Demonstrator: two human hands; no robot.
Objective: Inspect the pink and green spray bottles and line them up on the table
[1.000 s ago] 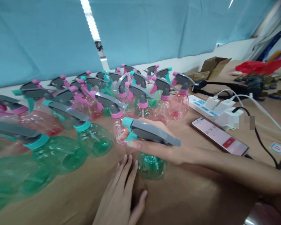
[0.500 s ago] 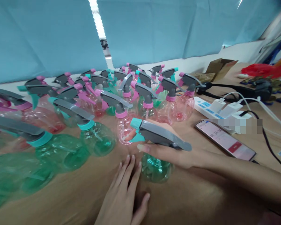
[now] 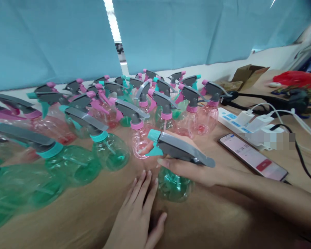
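Note:
A green spray bottle (image 3: 175,185) with a grey and teal trigger head stands upright in front of me. My right hand (image 3: 194,169) is closed around its neck, just under the spray head; the thumb shows on the near side and a fingertip pokes out by the teal trigger. My left hand (image 3: 140,207) lies flat on the brown tabletop (image 3: 209,221), left of that bottle, fingers stretched out and holding nothing. Beyond the left hand's fingertips stands a clear pink spray bottle (image 3: 142,138). To its left is another green spray bottle (image 3: 111,154).
Several pink and green spray bottles crowd the table's left and back, before a blue sheet (image 3: 166,31). On the right lie a phone (image 3: 251,155) showing a running timer, a white power strip (image 3: 230,119) with plugged-in chargers, a black headset (image 3: 269,100) and a cardboard box (image 3: 248,77).
The whole view has shifted slightly, so things appear a little further right. Both hands keep their poses, the right one still on the green bottle. The phone's timer has advanced.

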